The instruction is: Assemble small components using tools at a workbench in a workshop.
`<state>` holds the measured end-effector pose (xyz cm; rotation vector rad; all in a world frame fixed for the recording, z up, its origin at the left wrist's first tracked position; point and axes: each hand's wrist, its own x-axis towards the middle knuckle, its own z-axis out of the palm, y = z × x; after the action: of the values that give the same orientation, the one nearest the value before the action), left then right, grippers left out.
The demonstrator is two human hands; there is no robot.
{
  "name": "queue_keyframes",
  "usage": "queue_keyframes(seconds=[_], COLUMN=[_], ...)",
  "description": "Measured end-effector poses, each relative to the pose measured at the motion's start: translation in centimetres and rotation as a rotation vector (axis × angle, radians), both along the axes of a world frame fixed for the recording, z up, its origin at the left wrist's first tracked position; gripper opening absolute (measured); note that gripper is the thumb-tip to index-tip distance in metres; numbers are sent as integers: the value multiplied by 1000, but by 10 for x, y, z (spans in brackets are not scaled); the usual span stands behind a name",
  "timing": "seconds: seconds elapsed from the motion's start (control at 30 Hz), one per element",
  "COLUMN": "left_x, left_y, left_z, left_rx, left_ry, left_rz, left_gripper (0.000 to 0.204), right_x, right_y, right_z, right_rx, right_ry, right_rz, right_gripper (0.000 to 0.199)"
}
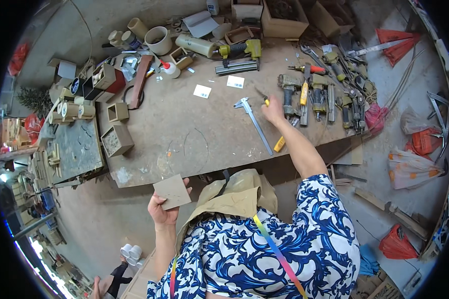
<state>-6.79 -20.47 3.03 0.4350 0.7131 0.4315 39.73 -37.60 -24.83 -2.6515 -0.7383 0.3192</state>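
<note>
My left hand (163, 212) is closed on a flat, square grey-brown board (173, 192) in front of the workbench's near edge. My right hand (274, 110) reaches over the bench and grips a small tool with a yellow handle (267, 102). Its thin dark tip points up and left; the exact kind is too small to tell. Just left of that hand lies a metal caliper (255, 125). A yellow-handled tool (279, 144) rests under my right forearm. Two white labels (236, 81) lie farther back on the bench.
Nail guns (288, 94) and other tools crowd the bench's right side. A yellow-green nail gun (239, 51) lies at the back, near a glue bottle (170, 70) and a white pot (158, 41). Square wooden boxes (116, 140) stand at the left edge. Another person (105, 285) shows at lower left.
</note>
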Motion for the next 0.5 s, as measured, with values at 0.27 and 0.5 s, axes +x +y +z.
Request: queue_keyframes(seconds=[0.27,0.5], left_x=[-19,-30], left_y=[20,68], left_z=[10,-6], left_rx=[265,237], left_ry=[10,-73], left_rz=[243,500], left_gripper=[60,51], right_x=[-100,-217], right_y=[8,60], right_z=[208,273], right_rx=[962,508], right_ry=[2040,1812], right_rz=[66,251], right_gripper=[36,44])
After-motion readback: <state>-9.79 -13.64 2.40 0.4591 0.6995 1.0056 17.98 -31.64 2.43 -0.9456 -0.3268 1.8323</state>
